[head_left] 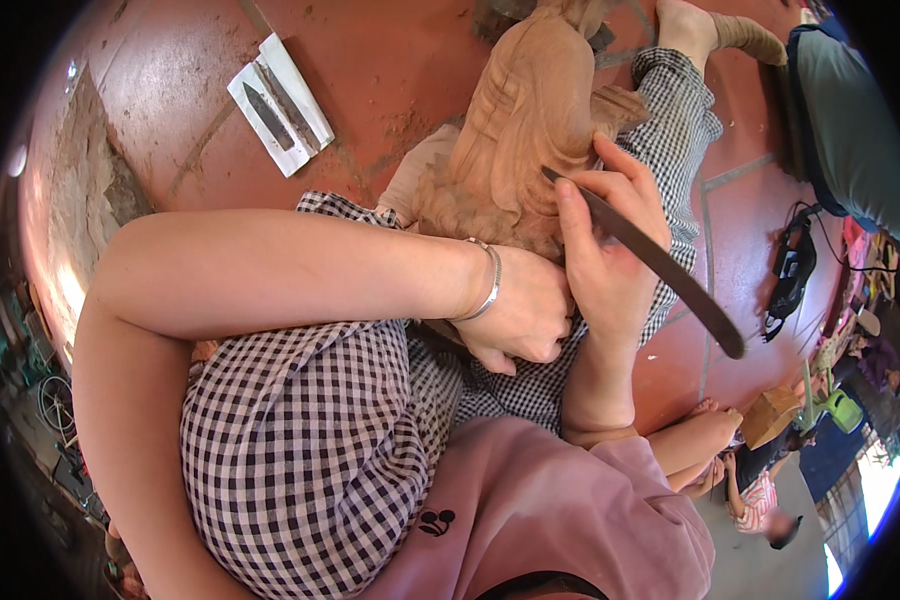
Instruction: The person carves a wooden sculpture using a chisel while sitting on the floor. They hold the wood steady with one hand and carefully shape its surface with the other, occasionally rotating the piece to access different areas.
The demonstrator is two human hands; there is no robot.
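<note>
A carved brown wooden figure [530, 100] with flowing folds lies tilted between my checked trouser legs, its rough-textured base toward me. In my right hand [615, 235] is a long, flat, dark file [675, 275], pinched by thumb and fingers. Its pointed tip touches or nearly touches the folds on the figure's right side, and a fingertip of that hand rests against the wood. My left hand [525, 310], with a silver bracelet at the wrist, is curled closed just below the base, beside my right wrist. What its fingers hold, if anything, is hidden.
On the red tiled floor at upper left lies white paper [300, 95] with dark pointed blades. A black strapped object [792, 265] with a cable is at right. Other people sit at lower right, near a cardboard box [770, 415] and a green item [843, 410].
</note>
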